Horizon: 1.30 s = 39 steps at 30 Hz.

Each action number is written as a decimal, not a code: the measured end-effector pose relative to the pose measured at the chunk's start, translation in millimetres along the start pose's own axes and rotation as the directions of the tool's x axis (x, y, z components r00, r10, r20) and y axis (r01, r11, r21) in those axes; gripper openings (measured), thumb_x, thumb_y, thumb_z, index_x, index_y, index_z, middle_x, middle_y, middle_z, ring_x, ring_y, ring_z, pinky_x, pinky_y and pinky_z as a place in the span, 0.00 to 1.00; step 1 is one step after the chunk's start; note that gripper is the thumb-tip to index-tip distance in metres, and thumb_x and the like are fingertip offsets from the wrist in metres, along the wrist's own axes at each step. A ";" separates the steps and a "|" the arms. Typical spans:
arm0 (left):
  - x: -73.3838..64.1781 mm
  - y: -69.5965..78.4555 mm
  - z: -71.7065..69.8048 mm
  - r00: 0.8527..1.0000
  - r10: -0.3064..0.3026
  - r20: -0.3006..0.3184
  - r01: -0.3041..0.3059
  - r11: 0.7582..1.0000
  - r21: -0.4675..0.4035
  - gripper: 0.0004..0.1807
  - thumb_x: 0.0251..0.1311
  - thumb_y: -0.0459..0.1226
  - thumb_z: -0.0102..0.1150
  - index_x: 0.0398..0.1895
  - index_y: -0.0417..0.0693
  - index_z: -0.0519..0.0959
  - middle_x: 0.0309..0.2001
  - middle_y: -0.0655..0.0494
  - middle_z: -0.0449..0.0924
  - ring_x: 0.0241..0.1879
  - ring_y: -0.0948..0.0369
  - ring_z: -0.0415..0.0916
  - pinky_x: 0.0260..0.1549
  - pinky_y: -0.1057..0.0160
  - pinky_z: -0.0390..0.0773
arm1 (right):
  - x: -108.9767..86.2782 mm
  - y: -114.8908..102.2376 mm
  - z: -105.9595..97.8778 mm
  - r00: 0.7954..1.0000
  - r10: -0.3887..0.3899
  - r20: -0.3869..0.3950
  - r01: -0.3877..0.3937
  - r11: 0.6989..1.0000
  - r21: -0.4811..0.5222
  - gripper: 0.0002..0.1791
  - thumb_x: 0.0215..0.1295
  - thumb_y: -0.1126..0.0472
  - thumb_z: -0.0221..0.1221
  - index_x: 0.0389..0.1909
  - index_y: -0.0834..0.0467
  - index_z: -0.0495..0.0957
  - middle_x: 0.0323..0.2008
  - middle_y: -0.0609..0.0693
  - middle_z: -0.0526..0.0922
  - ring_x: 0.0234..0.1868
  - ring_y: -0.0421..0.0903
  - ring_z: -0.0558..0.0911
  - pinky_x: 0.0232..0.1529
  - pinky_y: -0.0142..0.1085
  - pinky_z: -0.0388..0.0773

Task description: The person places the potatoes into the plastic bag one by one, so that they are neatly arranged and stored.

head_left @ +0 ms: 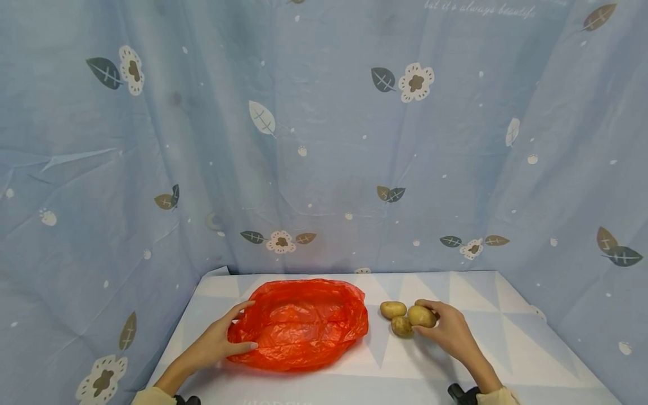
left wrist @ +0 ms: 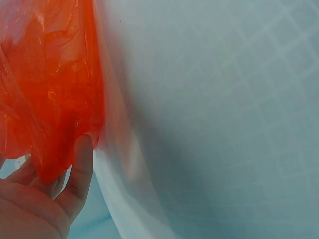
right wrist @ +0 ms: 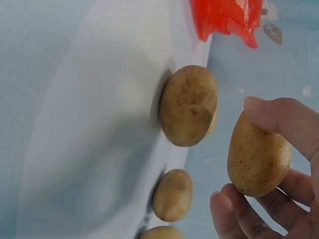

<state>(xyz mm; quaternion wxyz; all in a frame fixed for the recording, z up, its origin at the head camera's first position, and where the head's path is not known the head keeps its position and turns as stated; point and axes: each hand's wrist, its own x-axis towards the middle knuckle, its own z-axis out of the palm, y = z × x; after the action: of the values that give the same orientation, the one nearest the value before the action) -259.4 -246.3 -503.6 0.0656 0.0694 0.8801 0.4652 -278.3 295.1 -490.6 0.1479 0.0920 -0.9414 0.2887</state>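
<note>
A red plastic bag [head_left: 298, 320] stands with its mouth spread wide on the table. My left hand [head_left: 220, 337] holds its left side, thumb and fingers spread along the rim. From the left wrist view, the thumb [left wrist: 82, 164] lies against the red plastic, with other fingers partly hidden behind it. To the right of the bag, my right hand [head_left: 448, 329] grips a potato [right wrist: 259, 157] between thumb and fingers. One potato [head_left: 393, 309] lies at the back left of that hand, and another potato [head_left: 402, 327] is close beside the held one.
Lower in the right wrist view are a smaller potato [right wrist: 172, 195] and part of another potato [right wrist: 162, 233]. The patterned table [head_left: 486, 292] backs onto a blue curtain [head_left: 329, 169] with leaves and flowers, which also hangs along both sides.
</note>
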 end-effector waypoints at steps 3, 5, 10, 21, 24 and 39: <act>0.1 1.8 0.0 1.000 -0.001 -0.001 0.001 1.000 0.007 0.53 0.49 0.47 0.81 0.78 0.61 0.61 0.69 0.42 0.68 0.52 0.51 0.76 0.45 0.53 0.87 | 1.3 -3.3 1.2 1.000 -0.008 -0.015 0.008 1.000 -0.010 0.31 0.46 0.55 0.82 0.53 0.58 0.85 0.46 0.52 0.87 0.37 0.43 0.77 0.36 0.38 0.75; -0.2 3.0 -0.1 1.000 0.001 -0.004 -0.001 1.000 0.007 0.53 0.49 0.47 0.82 0.78 0.61 0.62 0.69 0.42 0.69 0.52 0.51 0.76 0.45 0.53 0.87 | 1.8 -5.7 2.1 0.999 -0.019 -0.029 0.018 1.000 -0.020 0.30 0.46 0.54 0.82 0.52 0.57 0.86 0.45 0.52 0.87 0.35 0.42 0.77 0.36 0.38 0.72; -0.4 3.2 -0.4 1.000 0.005 -0.007 -0.004 1.000 0.010 0.53 0.48 0.46 0.82 0.78 0.62 0.62 0.68 0.43 0.70 0.52 0.52 0.77 0.45 0.52 0.87 | 4.1 -11.5 5.3 0.998 -0.044 -0.037 0.044 0.999 0.006 0.31 0.46 0.55 0.82 0.52 0.58 0.85 0.46 0.53 0.88 0.37 0.42 0.79 0.37 0.37 0.74; 0.2 2.1 -1.0 1.000 0.013 -0.006 -0.013 1.000 0.007 0.53 0.48 0.46 0.82 0.77 0.63 0.62 0.68 0.44 0.70 0.52 0.52 0.77 0.44 0.53 0.87 | 11.2 -30.8 14.1 0.999 -0.036 0.010 0.035 0.996 0.085 0.30 0.47 0.56 0.81 0.53 0.57 0.84 0.49 0.53 0.87 0.43 0.46 0.82 0.43 0.42 0.80; 0.7 1.2 -0.6 1.000 0.011 -0.009 -0.011 1.000 0.014 0.53 0.48 0.47 0.82 0.78 0.63 0.62 0.68 0.44 0.70 0.52 0.51 0.77 0.44 0.53 0.87 | 13.3 -35.5 16.1 1.000 -0.022 0.019 0.021 0.997 0.079 0.31 0.46 0.55 0.82 0.53 0.55 0.85 0.49 0.51 0.86 0.41 0.45 0.80 0.41 0.41 0.78; -0.8 0.0 -0.7 1.000 0.022 -0.008 -0.022 1.000 0.014 0.53 0.49 0.47 0.81 0.78 0.62 0.61 0.67 0.45 0.71 0.54 0.50 0.76 0.45 0.53 0.87 | 19.9 -53.4 32.6 0.998 -0.065 -0.004 0.065 0.995 0.078 0.31 0.43 0.53 0.83 0.51 0.51 0.86 0.47 0.48 0.87 0.38 0.42 0.80 0.40 0.38 0.75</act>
<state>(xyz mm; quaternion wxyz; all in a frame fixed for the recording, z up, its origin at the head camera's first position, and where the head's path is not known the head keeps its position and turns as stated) -258.8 -247.0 -503.2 0.0562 0.0777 0.8826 0.4602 -290.5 231.2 -482.2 0.1541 0.1281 -0.9259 0.3201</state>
